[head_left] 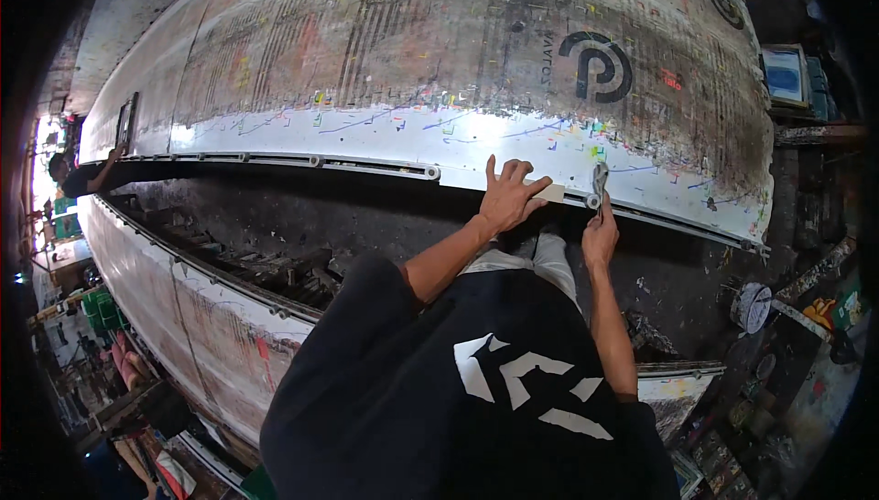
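Note:
My left hand (515, 198) rests on the near edge of a long table (366, 120). Its fingers are spread over the white border and grip nothing. A short pale strip (551, 193) lies at the edge beside its fingertips. Closed around a silver metal hand tool (601, 177), wrench-like in shape, is my right hand (600, 234). The tool stands upright against a round fitting on the metal rail (678, 219) along the table edge. My right fingers partly hide its lower end, so its exact kind is unclear.
Behind me runs a second long table (211, 303), with a dark narrow aisle between. At the far left another person's hand (117, 152) touches a dark rectangular frame (126, 125) on the first table. A white round container (753, 308) stands at the right.

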A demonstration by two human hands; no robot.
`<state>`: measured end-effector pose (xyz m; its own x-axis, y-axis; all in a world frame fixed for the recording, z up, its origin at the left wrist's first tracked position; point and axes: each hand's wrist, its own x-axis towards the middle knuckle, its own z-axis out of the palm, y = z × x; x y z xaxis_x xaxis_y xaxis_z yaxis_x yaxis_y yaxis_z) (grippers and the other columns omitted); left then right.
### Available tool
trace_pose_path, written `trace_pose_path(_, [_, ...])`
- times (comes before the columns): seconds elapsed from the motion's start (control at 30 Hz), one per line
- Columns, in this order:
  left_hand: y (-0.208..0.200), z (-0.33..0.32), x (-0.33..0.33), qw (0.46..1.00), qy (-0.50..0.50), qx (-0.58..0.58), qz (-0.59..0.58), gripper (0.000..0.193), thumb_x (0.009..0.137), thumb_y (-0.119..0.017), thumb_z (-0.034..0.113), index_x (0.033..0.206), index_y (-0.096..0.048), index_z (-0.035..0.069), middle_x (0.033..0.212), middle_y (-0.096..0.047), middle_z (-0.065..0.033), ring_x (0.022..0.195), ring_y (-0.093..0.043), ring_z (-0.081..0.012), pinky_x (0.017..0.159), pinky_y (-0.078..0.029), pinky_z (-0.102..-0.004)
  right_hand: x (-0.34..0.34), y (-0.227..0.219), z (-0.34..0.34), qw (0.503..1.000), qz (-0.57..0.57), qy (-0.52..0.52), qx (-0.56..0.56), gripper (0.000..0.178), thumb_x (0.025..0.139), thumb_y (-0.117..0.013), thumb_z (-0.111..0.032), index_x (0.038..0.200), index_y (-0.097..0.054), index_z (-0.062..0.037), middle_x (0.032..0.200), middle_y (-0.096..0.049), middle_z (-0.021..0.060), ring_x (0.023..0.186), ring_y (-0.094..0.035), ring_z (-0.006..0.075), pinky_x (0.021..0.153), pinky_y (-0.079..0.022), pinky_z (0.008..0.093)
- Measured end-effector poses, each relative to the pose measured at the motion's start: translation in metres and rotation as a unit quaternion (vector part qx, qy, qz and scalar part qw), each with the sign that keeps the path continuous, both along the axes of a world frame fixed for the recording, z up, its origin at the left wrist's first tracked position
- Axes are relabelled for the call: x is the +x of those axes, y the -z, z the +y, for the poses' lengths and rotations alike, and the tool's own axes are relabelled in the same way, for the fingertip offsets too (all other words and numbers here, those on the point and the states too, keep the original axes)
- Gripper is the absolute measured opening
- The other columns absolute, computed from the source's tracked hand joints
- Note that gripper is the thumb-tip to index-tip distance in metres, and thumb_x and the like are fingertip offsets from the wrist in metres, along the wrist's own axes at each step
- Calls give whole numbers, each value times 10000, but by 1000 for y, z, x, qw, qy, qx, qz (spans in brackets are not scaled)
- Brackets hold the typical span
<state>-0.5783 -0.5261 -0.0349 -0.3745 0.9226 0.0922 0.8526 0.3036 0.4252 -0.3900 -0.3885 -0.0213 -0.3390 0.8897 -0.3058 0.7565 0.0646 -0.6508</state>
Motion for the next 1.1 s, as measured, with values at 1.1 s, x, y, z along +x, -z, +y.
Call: trace_pose_path(1.1, [-7,4,-4,1000,25,-9,-13,454,935,-665,460,1364,-628,319,1307,-544,-76,1318,-458,-296,1139,-215,-675,-18,52,-9,976,185,114,-36,449,887,-532,18,1327,-611,-16,1030,-703,163,970,-677,281,897,-516,388])
